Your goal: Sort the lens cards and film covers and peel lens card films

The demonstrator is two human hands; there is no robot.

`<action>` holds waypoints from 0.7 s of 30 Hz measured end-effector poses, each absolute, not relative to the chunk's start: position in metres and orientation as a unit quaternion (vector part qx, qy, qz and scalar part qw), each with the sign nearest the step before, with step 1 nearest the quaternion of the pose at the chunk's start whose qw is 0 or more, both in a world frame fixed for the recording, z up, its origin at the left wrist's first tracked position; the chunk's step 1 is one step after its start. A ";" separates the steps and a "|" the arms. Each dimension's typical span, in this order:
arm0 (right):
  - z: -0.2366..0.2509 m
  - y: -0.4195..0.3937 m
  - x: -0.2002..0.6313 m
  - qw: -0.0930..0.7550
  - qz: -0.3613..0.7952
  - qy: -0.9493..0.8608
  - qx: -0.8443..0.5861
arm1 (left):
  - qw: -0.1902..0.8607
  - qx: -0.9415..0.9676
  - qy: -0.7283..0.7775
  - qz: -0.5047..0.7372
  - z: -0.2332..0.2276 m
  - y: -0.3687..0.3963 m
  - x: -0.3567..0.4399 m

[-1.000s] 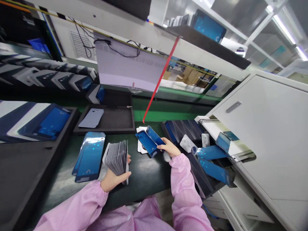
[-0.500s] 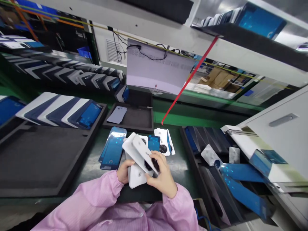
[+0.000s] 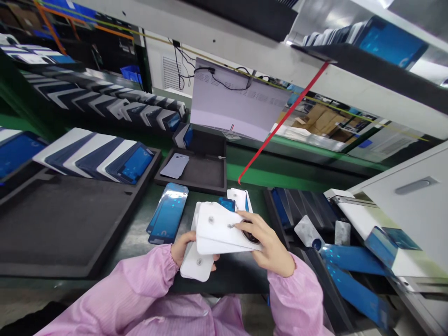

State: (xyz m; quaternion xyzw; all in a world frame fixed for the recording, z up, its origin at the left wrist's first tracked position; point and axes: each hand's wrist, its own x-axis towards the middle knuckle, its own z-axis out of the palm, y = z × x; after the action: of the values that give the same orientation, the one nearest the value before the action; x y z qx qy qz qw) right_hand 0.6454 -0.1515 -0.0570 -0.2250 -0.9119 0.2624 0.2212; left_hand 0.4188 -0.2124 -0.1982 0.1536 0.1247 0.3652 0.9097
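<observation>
My left hand (image 3: pixel 182 248) grips a stack of white phone back panels (image 3: pixel 196 263) near the front of the bench. Above that stack, my right hand (image 3: pixel 268 245) pinches several fanned white panels (image 3: pixel 219 228) by their camera-hole end. The fanned panels partly cover the lower stack and the left fingers. To the left lies a pile of blue film-covered panels (image 3: pixel 168 217). Behind my hands are more white panels (image 3: pixel 239 198) and a blue panel (image 3: pixel 227 204), both partly hidden.
A black tray (image 3: pixel 201 184) holds grey panels (image 3: pixel 175 165). At left, a larger dark tray (image 3: pixel 80 219) carries a leaning row of white and blue panels (image 3: pixel 91 156). Dark and blue panels (image 3: pixel 353 254) lie in the right tray. A red strap (image 3: pixel 283 122) slants overhead.
My right hand has moved right, turning its panels from a steep tilt to nearly sideways. The left-hand stack has shifted slightly down and left. The view has shifted slightly.
</observation>
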 end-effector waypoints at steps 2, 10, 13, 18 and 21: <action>-0.039 -0.151 0.648 0.131 0.325 -0.916 -0.193 | 0.905 0.160 0.135 0.370 -0.198 -0.213 0.419; -0.021 -0.119 0.612 -0.046 0.385 -0.904 -0.179 | 0.931 0.221 0.090 0.277 -0.181 -0.218 0.423; -0.030 -0.107 0.594 -0.073 0.354 -0.916 -0.173 | 0.927 0.214 0.096 0.292 -0.183 -0.220 0.426; -0.035 -0.109 0.603 0.002 0.448 -0.857 -0.256 | 0.880 0.290 0.205 0.315 -0.188 -0.224 0.429; -0.031 -0.112 0.628 0.067 0.558 -0.772 -0.298 | 0.840 0.315 0.240 0.370 -0.186 -0.226 0.429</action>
State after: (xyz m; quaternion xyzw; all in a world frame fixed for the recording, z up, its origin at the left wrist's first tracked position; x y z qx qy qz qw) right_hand 0.6276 -0.1123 -0.0312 -0.2979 -0.7718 0.5577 0.0667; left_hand 0.4289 -0.2257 -0.1863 0.3154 0.2396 0.3701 0.8403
